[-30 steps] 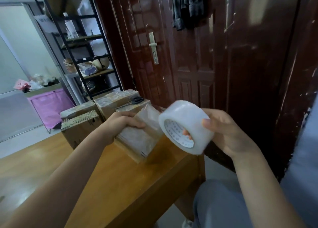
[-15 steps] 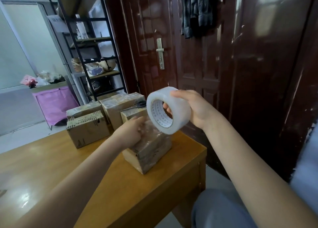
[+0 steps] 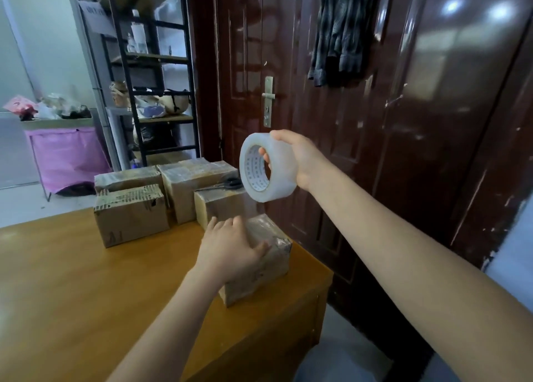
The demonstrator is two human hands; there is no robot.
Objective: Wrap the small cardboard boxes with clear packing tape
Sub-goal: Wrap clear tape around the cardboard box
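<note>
Wood first: table (image 3: 86, 280) fills the lower left, w/ everything for the job parked at its far right corner, prob. so both arms reach w/o stretching. Four cardboard boxes (image 3: 131, 217) sit bunched at the back edge, touching or nearly so; most look glossy w/ tape already, the front-left one shows raw corrugated edge on top, so likely not done yet.

Box being worked (image 3: 259, 269) sits nearer the person, apart from the stack, close to the table's right edge. It's shiny and crinkled w/ tape over top and sides. Left hand (image 3: 230, 252) lies over its top-left, fingers spread fairly flat, thumb toward the right face: reads as pinning it down and smoothing tape, not gripping.

Tape roll (image 3: 266, 167) is up in the air above and behind that box, held by right hand (image 3: 297, 158), fingers through the core, thumb over the outer rim. Raised like that prob. to pull a length taut. A faint clear strip seems to run from roll down to box, but too see-through to be sure it's attached.

Scissors (image 3: 227, 183) rest on a back box, partly hidden behind the roll; blades hard to make out. Near box's left side is covered by the hand.
</note>
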